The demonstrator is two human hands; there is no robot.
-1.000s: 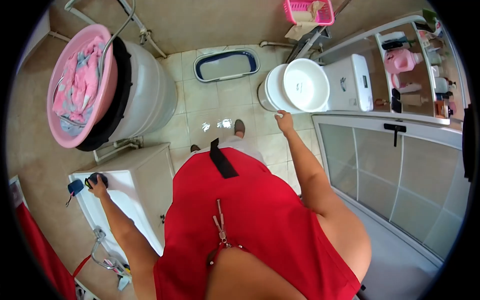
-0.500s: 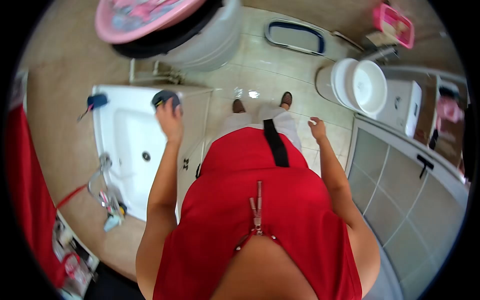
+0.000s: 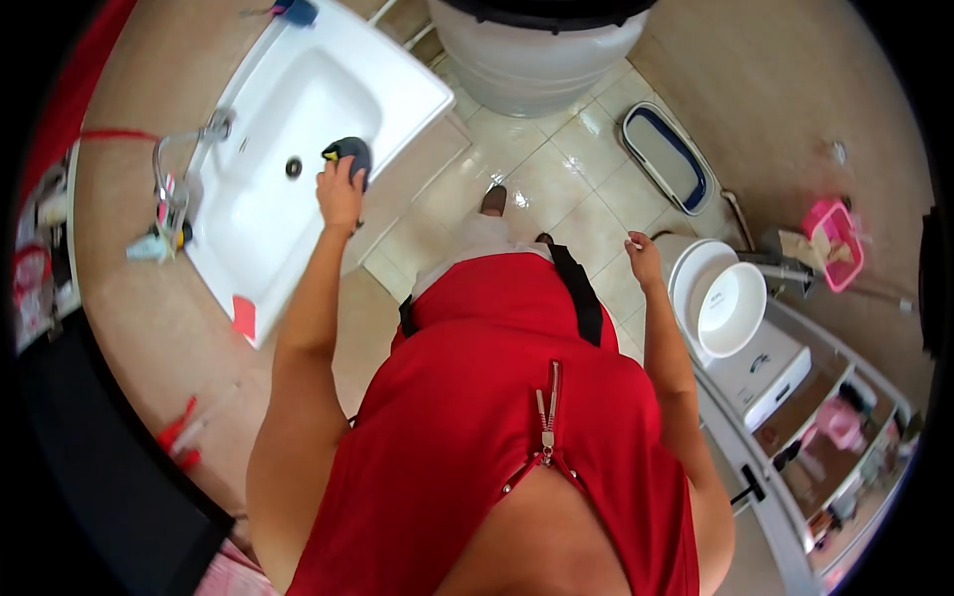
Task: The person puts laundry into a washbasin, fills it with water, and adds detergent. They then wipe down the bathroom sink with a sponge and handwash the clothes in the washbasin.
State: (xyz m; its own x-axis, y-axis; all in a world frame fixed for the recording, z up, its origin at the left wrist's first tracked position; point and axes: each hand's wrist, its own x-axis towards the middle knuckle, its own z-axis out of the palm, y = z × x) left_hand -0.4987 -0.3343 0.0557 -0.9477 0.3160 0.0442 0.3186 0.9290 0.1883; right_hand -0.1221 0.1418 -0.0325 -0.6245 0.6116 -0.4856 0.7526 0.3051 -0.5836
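Note:
My left hand (image 3: 341, 194) is closed on a dark grey item (image 3: 354, 156) with a yellow patch, over the front rim of the white sink (image 3: 231, 199). What the item is I cannot make out. Beside the basin, the chrome faucet (image 3: 189, 134) stands at the wall side, and a small red piece (image 3: 243, 316) lies on the sink's lower corner. A blue item (image 3: 295, 12) rests at the top edge. My right hand (image 3: 644, 258) hangs at my other side with fingers curled, left of the white buckets (image 3: 730, 308); whether it holds anything is too small to tell.
A large translucent barrel (image 3: 537, 60) with a black rim stands ahead. A blue-and-white folding basin (image 3: 666, 159) lies on the tiled floor by the wall. A pink basket (image 3: 835, 243), a glass door and a shelf of bottles are on the right.
The view has turned towards the sink, and more of it shows now. My left hand has moved along the sink's front rim with the dark item. My right hand has moved away from the buckets.

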